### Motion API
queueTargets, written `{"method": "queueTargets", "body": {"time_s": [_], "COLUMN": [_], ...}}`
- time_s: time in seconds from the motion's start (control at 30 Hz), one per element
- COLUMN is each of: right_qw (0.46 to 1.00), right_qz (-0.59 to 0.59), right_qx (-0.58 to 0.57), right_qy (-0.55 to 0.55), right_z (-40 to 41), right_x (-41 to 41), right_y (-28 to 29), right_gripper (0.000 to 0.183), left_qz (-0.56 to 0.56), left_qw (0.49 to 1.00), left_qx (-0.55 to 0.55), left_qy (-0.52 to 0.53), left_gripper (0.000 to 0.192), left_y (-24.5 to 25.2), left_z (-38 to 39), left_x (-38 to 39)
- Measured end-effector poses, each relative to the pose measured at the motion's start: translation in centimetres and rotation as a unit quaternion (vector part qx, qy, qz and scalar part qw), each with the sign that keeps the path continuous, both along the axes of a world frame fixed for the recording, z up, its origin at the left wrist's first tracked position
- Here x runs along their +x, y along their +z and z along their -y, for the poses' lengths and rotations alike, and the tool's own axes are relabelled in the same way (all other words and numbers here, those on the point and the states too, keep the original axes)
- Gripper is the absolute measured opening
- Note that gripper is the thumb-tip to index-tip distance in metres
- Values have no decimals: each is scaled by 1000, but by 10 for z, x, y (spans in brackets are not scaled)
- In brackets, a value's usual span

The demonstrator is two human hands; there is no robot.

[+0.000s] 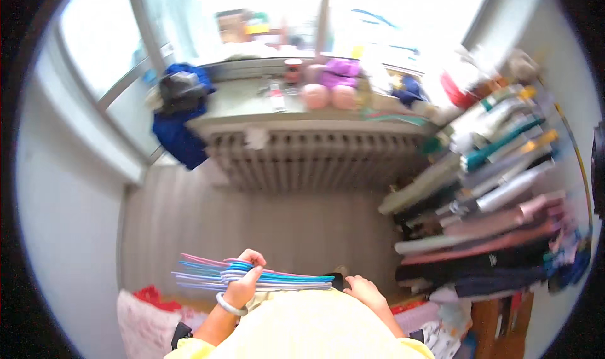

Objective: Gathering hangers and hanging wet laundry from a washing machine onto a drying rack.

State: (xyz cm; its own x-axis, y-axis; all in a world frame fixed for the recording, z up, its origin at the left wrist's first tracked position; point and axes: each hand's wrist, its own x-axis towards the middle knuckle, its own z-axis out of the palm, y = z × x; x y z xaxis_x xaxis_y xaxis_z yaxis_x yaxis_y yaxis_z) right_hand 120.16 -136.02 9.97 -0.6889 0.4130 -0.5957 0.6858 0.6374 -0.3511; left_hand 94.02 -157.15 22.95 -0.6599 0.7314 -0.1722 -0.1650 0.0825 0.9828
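Note:
A bundle of clothes hangers [293, 279] in pink, blue, teal and pale lilac lies across the front of my body. My left hand [248, 276] is closed around the bundle near its hooks, with a pale bangle on the wrist. The right ends of the hangers reach close to my right hand [365, 290], which rests by the side of the yellow top [321, 326]. The fingers of that hand are partly hidden and blurred, and no held object shows in it.
Ahead, a ribbed radiator [312, 160] stands under a windowsill [236, 99] bearing several items. Blue clothing [182, 132] hangs at its left end. Many garments [491, 207] hang along the right wall. Bedding [146, 321] lies behind me, above the wooden floor [260, 222].

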Motion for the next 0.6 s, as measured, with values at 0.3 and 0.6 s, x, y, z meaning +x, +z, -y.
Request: {"method": "queueTargets", "body": {"time_s": [0.3, 0.6], "right_qw": [963, 907], "right_qz": [-30, 27], "right_qx": [38, 23], "right_qy": [264, 419], "right_z": [29, 63], "right_x": [-204, -413], "right_y": [-2, -2], "right_gripper": [37, 43], "left_qz": [14, -8], "left_qw": [963, 905], "left_qx": [-14, -6], "left_qy": [270, 426], "left_gripper": [9, 8], "left_y": [-31, -37], "left_z": [136, 171], "left_x": [-53, -148]}}
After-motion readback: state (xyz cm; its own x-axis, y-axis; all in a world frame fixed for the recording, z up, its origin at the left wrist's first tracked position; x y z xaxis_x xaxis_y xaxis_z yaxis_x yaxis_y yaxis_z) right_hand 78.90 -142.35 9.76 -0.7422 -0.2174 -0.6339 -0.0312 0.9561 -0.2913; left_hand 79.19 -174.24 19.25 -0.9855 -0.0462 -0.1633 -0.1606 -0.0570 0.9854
